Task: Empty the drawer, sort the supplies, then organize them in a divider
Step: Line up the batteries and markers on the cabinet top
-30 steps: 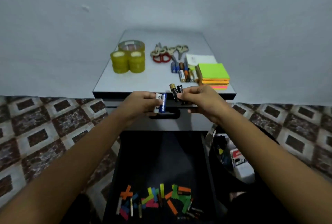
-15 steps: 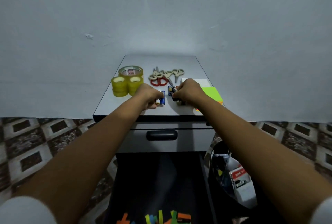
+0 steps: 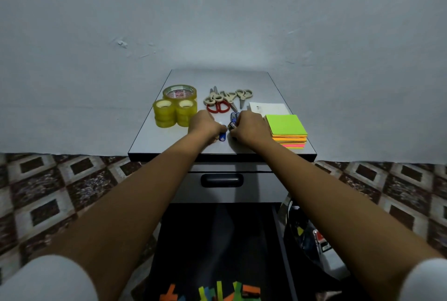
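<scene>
Head view: right hand (image 3: 250, 130) hides most batteries (image 3: 234, 116) (left hand (image 3: 205, 125) pinches one).

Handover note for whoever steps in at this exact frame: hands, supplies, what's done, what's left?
Left hand grips a blue battery at the cabinet top; right hand grips dark batteries beside it.
Sorted up there: tape rolls, scissors, sticky notes.
Left to do: set these down, clear the coloured pieces from the open drawer, fill a divider; none in view.
</scene>
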`<state>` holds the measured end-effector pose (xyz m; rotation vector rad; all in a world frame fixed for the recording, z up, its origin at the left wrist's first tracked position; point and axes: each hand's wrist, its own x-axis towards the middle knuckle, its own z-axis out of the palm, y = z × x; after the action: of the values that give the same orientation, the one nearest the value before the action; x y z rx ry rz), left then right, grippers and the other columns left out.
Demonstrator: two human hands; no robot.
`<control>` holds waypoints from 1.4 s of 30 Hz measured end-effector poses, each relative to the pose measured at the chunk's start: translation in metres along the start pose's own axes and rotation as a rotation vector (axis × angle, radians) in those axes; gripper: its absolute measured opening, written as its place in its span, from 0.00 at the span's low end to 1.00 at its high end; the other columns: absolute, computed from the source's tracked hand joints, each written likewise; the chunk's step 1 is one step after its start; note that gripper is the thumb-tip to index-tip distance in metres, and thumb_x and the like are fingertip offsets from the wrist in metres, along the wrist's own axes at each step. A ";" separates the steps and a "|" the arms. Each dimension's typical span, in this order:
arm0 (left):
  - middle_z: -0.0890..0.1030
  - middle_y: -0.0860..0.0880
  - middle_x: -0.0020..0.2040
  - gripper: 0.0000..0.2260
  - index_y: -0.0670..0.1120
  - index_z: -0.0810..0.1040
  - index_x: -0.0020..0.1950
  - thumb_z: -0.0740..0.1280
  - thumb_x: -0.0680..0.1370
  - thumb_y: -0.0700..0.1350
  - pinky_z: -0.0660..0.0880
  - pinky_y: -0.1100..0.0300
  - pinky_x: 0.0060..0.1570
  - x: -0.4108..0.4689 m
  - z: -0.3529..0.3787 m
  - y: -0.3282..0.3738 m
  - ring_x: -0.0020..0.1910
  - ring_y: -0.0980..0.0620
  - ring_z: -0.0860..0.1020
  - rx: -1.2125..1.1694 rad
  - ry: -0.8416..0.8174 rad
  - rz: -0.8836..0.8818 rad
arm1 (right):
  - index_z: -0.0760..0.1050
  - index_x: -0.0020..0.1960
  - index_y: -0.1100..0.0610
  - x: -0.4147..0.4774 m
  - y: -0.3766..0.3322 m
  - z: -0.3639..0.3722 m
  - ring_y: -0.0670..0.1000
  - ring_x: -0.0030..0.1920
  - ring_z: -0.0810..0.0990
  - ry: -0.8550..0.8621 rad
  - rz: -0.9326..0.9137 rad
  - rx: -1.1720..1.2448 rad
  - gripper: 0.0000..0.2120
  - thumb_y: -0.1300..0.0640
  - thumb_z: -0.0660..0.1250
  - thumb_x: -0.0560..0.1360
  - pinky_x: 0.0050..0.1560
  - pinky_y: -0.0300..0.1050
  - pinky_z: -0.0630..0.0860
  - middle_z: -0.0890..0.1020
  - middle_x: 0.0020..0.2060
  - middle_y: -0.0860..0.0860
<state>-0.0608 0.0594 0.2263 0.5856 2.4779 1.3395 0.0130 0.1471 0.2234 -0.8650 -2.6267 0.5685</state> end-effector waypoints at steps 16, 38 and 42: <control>0.81 0.47 0.48 0.13 0.44 0.79 0.56 0.69 0.74 0.46 0.74 0.58 0.46 -0.008 -0.011 -0.024 0.45 0.51 0.78 0.224 -0.078 0.287 | 0.78 0.51 0.66 -0.010 0.013 0.003 0.61 0.50 0.77 0.079 -0.156 -0.114 0.11 0.61 0.62 0.75 0.46 0.47 0.70 0.80 0.48 0.63; 0.80 0.48 0.57 0.17 0.46 0.78 0.61 0.71 0.73 0.48 0.74 0.56 0.55 -0.001 -0.004 -0.035 0.54 0.53 0.76 0.259 -0.050 0.424 | 0.78 0.57 0.61 -0.020 0.027 0.019 0.60 0.53 0.74 0.166 -0.283 -0.264 0.13 0.65 0.62 0.75 0.49 0.47 0.71 0.79 0.53 0.57; 0.80 0.48 0.58 0.17 0.46 0.77 0.61 0.71 0.73 0.48 0.74 0.57 0.55 -0.001 -0.004 -0.035 0.54 0.53 0.76 0.259 -0.052 0.418 | 0.78 0.57 0.61 -0.021 0.027 0.018 0.60 0.53 0.74 0.167 -0.281 -0.260 0.12 0.65 0.61 0.75 0.48 0.48 0.71 0.78 0.53 0.58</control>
<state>-0.0693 0.0386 0.1988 1.2381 2.5975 1.1119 0.0344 0.1491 0.1916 -0.5669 -2.6368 0.0797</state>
